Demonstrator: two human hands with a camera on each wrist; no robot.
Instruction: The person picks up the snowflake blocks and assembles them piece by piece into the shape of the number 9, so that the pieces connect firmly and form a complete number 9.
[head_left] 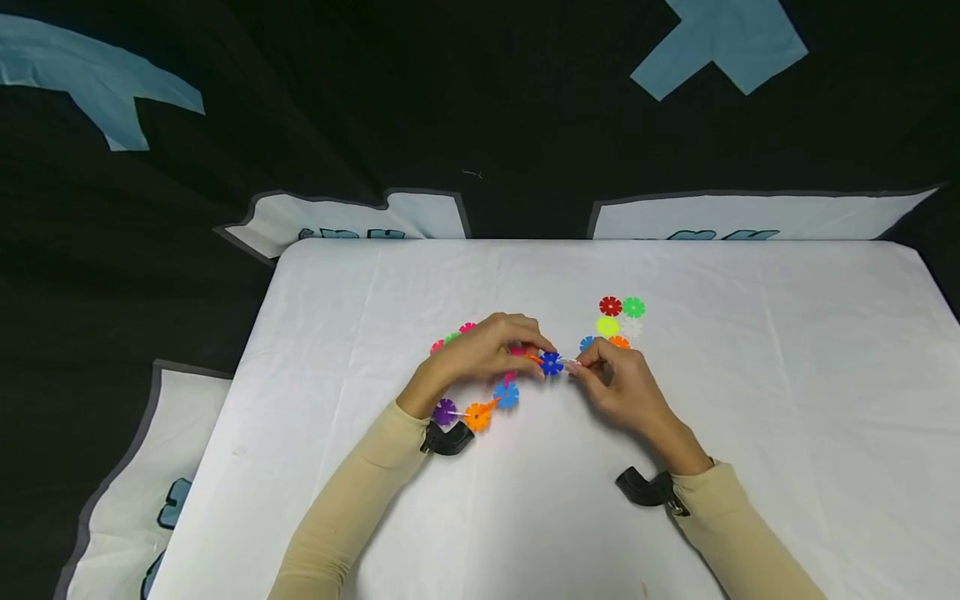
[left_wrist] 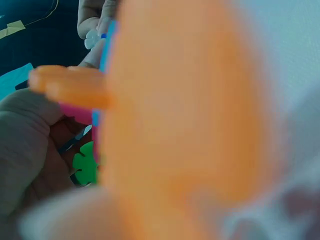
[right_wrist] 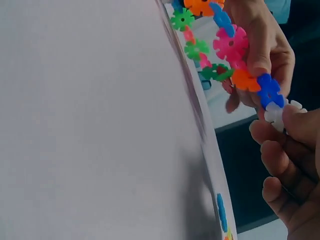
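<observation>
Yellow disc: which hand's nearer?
Right. The right hand is just below the yellow disc in the head view; the left hand is farther off, to its left.

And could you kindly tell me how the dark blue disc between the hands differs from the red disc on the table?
The dark blue disc is linked into the chain, while the red disc lies on the table beside a green disc, with no visible link. The dark blue disc sits between the left hand and right hand; the red disc is touched by neither. Both are round with notched, petal-like edges.
</observation>
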